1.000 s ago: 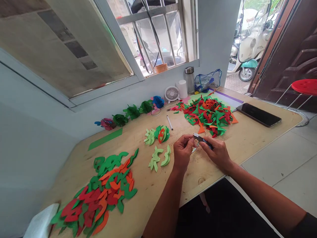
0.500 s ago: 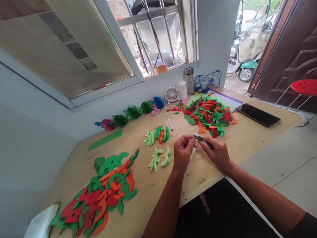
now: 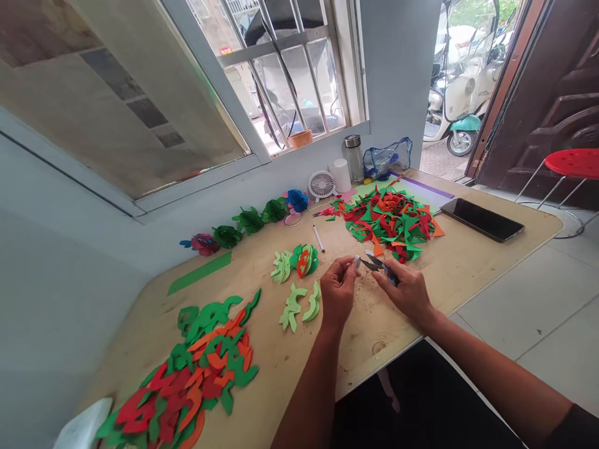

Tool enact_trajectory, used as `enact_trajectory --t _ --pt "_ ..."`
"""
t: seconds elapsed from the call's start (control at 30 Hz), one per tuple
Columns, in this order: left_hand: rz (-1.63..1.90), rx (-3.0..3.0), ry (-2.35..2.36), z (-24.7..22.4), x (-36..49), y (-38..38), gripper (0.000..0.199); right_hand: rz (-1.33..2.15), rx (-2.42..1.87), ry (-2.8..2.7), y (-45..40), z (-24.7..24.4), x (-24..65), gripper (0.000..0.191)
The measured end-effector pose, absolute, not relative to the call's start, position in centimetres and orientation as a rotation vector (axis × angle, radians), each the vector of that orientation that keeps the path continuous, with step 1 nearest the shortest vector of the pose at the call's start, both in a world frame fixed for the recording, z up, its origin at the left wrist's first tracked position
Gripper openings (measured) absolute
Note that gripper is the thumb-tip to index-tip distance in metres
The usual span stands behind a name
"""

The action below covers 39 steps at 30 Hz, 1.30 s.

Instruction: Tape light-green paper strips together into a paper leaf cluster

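My left hand (image 3: 339, 288) pinches a small whitish piece (image 3: 357, 261) between thumb and fingertips; its material is too small to tell. Facing it, my right hand (image 3: 405, 290) grips dark-bladed scissors (image 3: 373, 263) with blue on the handles. The blades stand apart and point at the whitish piece. A tiny white scrap shows by the upper blade. Left of my left hand lie light green paper cutouts (image 3: 292, 305) and a small stack of green and orange cutouts (image 3: 304, 260). Beyond the scissors rises a heap of red, green and orange scraps (image 3: 390, 218).
A pile of cutouts (image 3: 187, 374) covers the table's left side near a green strip (image 3: 200, 273). A white pen (image 3: 319, 239) lies mid-table. At the back stand paper flowers (image 3: 249, 219), a small fan (image 3: 322, 185) and a glass bottle (image 3: 354, 161). A phone (image 3: 483, 219) rests at right.
The scissor blades have parted, and my left hand has drawn slightly left, away from them, with the whitish piece. The view has shifted a little.
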State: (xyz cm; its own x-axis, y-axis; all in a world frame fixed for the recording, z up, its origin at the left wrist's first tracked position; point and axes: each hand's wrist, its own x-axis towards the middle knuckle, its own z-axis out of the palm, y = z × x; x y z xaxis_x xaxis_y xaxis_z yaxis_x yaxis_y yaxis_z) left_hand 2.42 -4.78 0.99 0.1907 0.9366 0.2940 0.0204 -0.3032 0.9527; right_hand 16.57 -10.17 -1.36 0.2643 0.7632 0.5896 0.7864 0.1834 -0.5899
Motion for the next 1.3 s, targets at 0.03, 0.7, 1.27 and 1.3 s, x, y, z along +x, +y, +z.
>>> enact_trajectory --t 0.03,0.7,1.27,1.3 --pt "1.266 1.602 0.962 1.1 2.3 -4.7 0.022 -0.035 -1.567 -1.477 -10.1 -1.4 16.6 0.033" --pt "0.487 2.709 1.324 -0.5 5.8 -1.1 0.060 -0.052 -1.545 -1.457 -10.2 -1.4 16.8 0.033" --pt "1.225 1.396 0.832 1.1 2.7 -4.4 0.022 -0.036 -1.507 -1.521 -10.3 -1.4 16.7 0.030" --pt "1.230 1.343 0.804 1.2 2.7 -4.6 0.022 -0.029 -1.505 -1.535 -10.3 -1.3 16.7 0.030"
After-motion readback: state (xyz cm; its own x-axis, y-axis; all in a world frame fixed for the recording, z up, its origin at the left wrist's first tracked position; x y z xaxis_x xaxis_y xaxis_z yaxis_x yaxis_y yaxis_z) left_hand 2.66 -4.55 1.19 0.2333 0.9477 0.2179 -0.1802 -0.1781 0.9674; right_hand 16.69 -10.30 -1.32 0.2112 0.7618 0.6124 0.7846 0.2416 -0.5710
